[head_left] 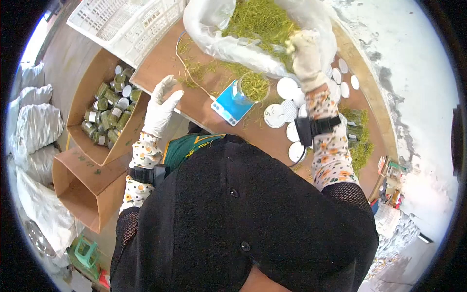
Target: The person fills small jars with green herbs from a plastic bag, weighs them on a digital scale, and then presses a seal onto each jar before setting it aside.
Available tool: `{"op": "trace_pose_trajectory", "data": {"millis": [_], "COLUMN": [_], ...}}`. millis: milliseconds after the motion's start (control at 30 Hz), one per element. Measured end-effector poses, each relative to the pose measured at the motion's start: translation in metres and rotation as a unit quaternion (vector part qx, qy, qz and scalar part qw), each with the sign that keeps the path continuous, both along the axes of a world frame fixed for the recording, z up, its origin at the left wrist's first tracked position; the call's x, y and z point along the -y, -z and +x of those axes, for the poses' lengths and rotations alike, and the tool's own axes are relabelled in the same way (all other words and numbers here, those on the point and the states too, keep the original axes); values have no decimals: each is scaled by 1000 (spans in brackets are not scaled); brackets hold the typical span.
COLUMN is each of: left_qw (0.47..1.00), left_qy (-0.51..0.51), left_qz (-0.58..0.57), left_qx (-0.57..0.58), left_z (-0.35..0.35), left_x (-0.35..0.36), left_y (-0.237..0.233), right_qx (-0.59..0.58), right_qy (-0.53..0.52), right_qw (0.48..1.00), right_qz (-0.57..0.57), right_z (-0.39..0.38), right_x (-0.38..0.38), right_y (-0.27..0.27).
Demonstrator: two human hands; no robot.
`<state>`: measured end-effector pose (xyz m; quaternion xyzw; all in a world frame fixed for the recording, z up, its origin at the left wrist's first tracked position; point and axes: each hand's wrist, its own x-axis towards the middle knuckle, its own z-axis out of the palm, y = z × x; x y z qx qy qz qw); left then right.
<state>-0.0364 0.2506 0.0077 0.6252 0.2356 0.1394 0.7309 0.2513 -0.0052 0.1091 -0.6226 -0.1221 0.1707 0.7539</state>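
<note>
My left hand (164, 105), in a white glove, is raised beside the table's front edge with its thumb and fingers apart, holding nothing. My right hand (307, 57), gloved too, is over the right side of a clear plastic bag (219, 46) filled with dried green strands (260, 24). Its fingers are curled inward; whatever is in them is hidden. Between the hands, a clear jar (253, 88) heaped with the same strands stands on a blue digital scale (232, 108). Round white lids (275, 116) lie right of the scale, below my right hand.
Left of the brown table (160, 58) is a cardboard box (80, 104) with several filled jars (109, 114). Below it sits another open cardboard box (92, 187). A white plastic crate (124, 29) is at the upper left. More jars (356, 127) lie among strands at right.
</note>
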Motion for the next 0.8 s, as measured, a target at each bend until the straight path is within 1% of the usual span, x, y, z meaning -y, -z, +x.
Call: {"op": "trace_pose_trajectory", "data": {"millis": [67, 167, 267, 300, 333, 367, 400, 433, 533, 633, 733, 767, 800], "left_qw": [1000, 1000, 999, 999, 998, 998, 998, 998, 998, 999, 999, 999, 999], "left_qy": [4, 22, 40, 47, 54, 60, 60, 60, 57, 44, 46, 48, 47], "left_qz": [-1, -1, 15, 14, 12, 11, 11, 10, 16, -2, -2, 1, -5], "left_qx": [5, 11, 7, 11, 14, 17, 16, 16, 13, 6, -2, -6, -5], "left_z": [1, 6, 11, 12, 13, 13, 14, 15, 15, 13, 11, 10, 9], "left_x": [1, 2, 4, 4, 4, 4, 4, 5, 4, 4, 3, 3, 2], "left_y": [1, 0, -2, -1, 0, 1, 0, -2, -1, 9, 16, 16, 15], "right_qx": [-60, -42, -19, 13, 187, 354, 510, 398, 450, 503, 495, 416, 424], "right_qy": [-19, -144, -167, -164, -168, -167, -161, -171, -181, -199, -202, -224, -240], "right_qw": [998, 982, 941, 942, 905, 836, 738, 794, 723, 693, 672, 703, 700], "right_qz": [-16, -119, -293, -293, -344, -384, -411, -427, -492, -478, -512, -531, -523], "right_z": [-30, -57, -86, -93, -95, -96, -96, -99, -101, -105, -108, -104, -99], "right_x": [9, 30, 31, 35, 38, 40, 41, 36, 31, 26, 19, 18, 18], "right_y": [-2, 0, 0, 11, 20, 27, 31, 32, 38, 48, 36, 39, 35]}}
